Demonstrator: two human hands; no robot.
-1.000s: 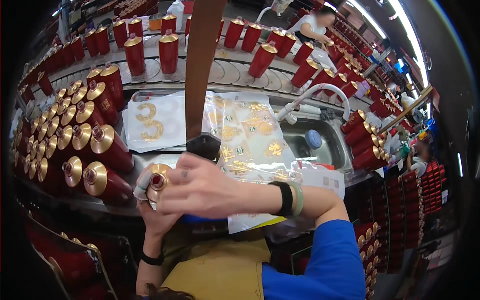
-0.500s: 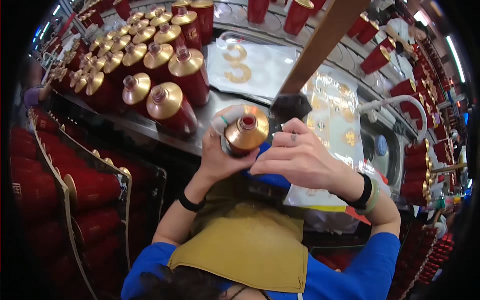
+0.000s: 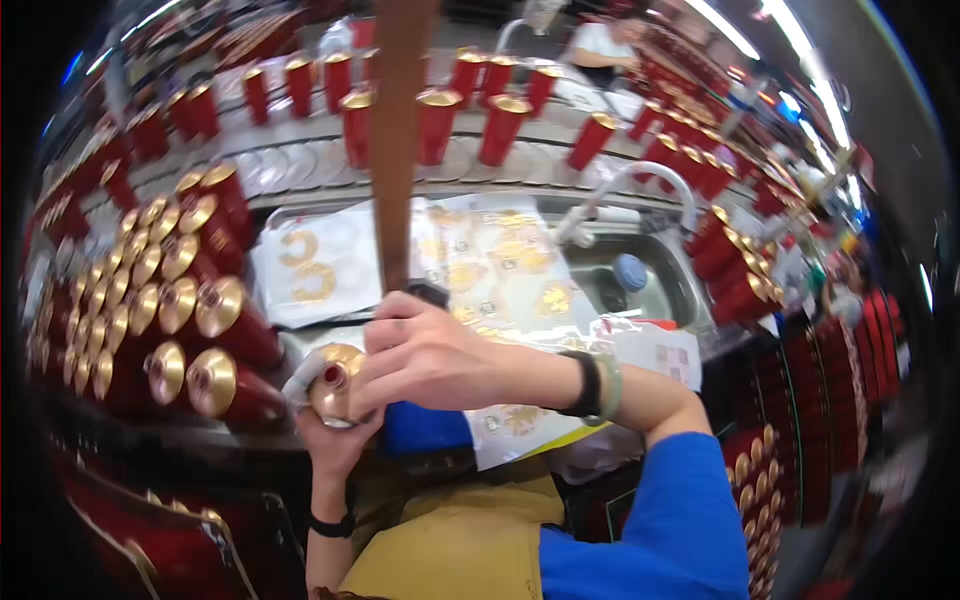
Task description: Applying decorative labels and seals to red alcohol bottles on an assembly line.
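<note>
My left hand [image 3: 338,450] is wrapped round a red bottle [image 3: 333,388] with a gold shoulder and an uncapped neck. Pale coverings show on some of its fingers. Close against the bottle's right side is my right hand [image 3: 435,350], its fingers curled and pinched together; whatever lies between them is hidden. To the left, several similar red bottles [image 3: 240,318] with gold shoulders stand crowded together. Beyond my hands lies a white sheet [image 3: 350,240] with curved gold pieces. A clear-covered sheet with gold decals [image 3: 515,245] extends to the right of it.
A brown post [image 3: 400,150] rises just beyond my hands. At the right are a sink [image 3: 668,300] and a white curved tap [image 3: 640,172]. Red bottles stand along a conveyor [image 3: 460,158] at the back. A co-worker [image 3: 598,52] sits farther off. Red boxes [image 3: 150,520] fill the lower left.
The view has swung to the right, so the bench appears farther left. My right hand has come closer to the bottle and overlaps its right side. My left hand keeps its grip.
</note>
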